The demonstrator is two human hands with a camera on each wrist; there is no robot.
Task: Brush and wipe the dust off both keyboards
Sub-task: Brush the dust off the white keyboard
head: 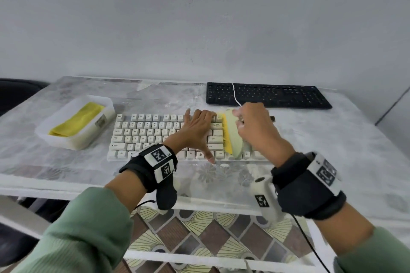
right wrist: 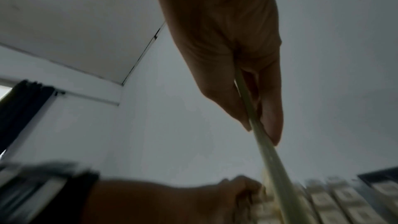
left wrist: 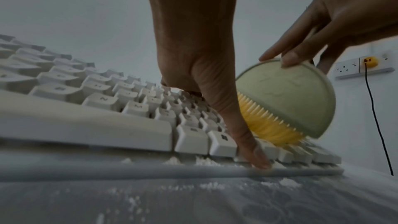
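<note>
The brush (left wrist: 286, 101) is pinched at its rim by the right hand (head: 257, 131), bristles on the white keyboard (head: 155, 133)'s right side. Probably light and stiff; soft bristles. The keyboard is steadied by the flat, spread left hand (head: 195, 131). Black keyboard (head: 268, 95) sits behind.

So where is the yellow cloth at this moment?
In the head view the yellow cloth lies folded in the white plastic tub on the table's left side, just left of the white keyboard.

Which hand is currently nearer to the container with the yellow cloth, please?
Left. The left hand presses on the white keyboard just right of the container; the right hand, gripping the brush, is farther right.
</note>
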